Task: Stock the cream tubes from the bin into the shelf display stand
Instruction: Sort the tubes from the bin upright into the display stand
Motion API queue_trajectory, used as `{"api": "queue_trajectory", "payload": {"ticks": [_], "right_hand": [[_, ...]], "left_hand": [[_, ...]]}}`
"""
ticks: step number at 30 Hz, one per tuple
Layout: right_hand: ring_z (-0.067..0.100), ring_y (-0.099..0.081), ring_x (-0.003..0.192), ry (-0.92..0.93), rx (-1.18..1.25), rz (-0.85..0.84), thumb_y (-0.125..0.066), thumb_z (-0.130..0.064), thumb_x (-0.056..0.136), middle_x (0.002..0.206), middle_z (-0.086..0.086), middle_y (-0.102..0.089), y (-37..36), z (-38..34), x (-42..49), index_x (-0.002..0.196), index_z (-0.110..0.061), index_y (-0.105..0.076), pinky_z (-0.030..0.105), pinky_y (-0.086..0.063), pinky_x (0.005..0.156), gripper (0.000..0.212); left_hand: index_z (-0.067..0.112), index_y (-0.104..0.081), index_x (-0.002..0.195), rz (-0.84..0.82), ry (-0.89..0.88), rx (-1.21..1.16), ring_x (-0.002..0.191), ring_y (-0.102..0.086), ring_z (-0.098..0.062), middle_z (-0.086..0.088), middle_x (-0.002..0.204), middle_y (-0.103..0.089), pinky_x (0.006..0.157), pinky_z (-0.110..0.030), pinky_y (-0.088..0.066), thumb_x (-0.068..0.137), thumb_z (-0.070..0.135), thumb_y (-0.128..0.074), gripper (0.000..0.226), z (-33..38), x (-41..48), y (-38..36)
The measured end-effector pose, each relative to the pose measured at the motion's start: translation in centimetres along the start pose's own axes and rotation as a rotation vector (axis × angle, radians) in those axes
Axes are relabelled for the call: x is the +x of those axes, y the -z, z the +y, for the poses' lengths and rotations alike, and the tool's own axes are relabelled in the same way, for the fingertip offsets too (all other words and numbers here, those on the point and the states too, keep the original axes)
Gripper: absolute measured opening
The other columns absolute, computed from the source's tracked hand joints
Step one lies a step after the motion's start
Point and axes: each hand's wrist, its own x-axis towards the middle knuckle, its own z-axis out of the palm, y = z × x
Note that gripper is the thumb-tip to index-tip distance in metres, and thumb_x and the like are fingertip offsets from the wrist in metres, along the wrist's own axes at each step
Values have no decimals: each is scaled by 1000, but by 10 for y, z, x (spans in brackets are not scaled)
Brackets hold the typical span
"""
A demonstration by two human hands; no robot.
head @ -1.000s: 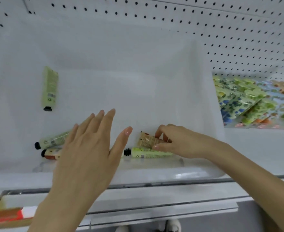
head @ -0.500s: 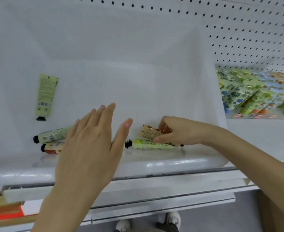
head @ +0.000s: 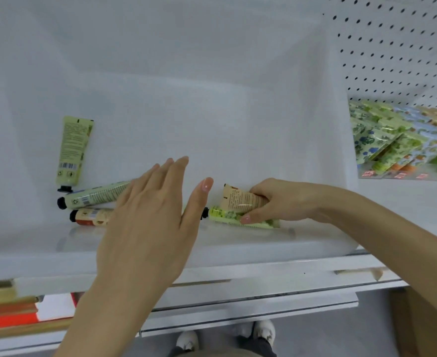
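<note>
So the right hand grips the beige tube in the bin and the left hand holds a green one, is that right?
Not quite: the head view shows the left hand open, holding nothing; the right hand does grip the beige tube.

- The bin is white.
- The standing tube is light green with dark writing, a stripy bar code and a black cap.
- The long tube is pale green with a black cap.
- The orange tube is cream and orange-red with a black cap.
- The tan tube is light brown with dark writing.
- The leafy tube is bright green with leaves and a black cap.
- The back wall is white with black dots.
- The display stand shows green leaves and blue flowers.
</note>
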Motion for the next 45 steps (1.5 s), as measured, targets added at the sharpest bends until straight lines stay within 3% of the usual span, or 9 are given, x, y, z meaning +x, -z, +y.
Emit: {"api": "queue_trajectory", "payload": {"ticks": [7,12,16,19,23,25,31,38,45], "right_hand": [[17,-38,64,6,153,46,-67,-34,85,70,3,-40,0,-1,-6,84,-8,-56,26,-28,55,28],[28,-66,99,135,614,132,-63,-26,90,94,7,-66,-6,-10,3,103,-7,-65,30,-46,75,24],[18,-66,91,282,830,75,-59,-19,91,89,2,-71,-13,-32,2,102,-11,-66,27,-50,74,15],[31,-62,94,355,764,64,-60,-15,91,97,13,-67,-18,-43,3,107,-6,-64,43,-43,81,18],[15,-62,81,426,693,35,-63,-13,89,87,4,-66,-20,-51,-1,104,-14,-66,39,-43,74,16],[20,-58,79,463,649,57,-67,-15,85,86,13,-64,-21,-53,-2,98,-18,-68,40,-41,70,13],[44,-60,83,478,606,135,-76,-18,77,97,22,-69,-28,-55,0,96,-14,-72,45,-44,70,19],[20,-65,81,481,628,98,-76,-29,70,95,14,-72,-27,-56,-4,96,-12,-73,36,-48,72,31],[18,-70,90,377,571,-4,-65,-22,85,97,3,-74,-24,-44,-8,101,-13,-69,22,-53,77,19]], "left_hand": [[37,-19,148,-14,46,-221,141,-22,-5,15,153,-28,110,-26,-21,82,70,-12,74,0,-3,3],[40,0,149,32,135,-459,134,-30,-1,16,155,-24,109,-33,-27,72,76,-23,89,0,1,4],[40,4,149,68,246,-781,127,-38,2,20,146,-36,99,-25,-35,61,73,-41,105,3,6,16],[39,-26,144,12,345,-984,116,-47,0,32,117,-50,78,-15,-36,62,74,-49,92,-5,11,25],[31,-61,122,-144,305,-1058,120,-53,0,18,120,-65,106,-35,-38,64,76,-61,74,-18,19,31],[26,-69,111,-181,286,-1057,111,-59,1,15,110,-70,100,-27,-41,70,69,-61,59,-15,19,33],[17,-73,97,-164,295,-1081,85,-70,-7,4,90,-76,61,-7,-50,77,42,-64,34,-7,21,27],[2,-71,100,-108,288,-1324,88,-71,-33,-17,92,-74,80,-42,-57,76,29,-63,37,-9,19,23],[2,-70,97,-22,394,-1503,73,-70,-21,-12,91,-73,64,-33,-59,85,24,-58,27,-18,19,26]]}}
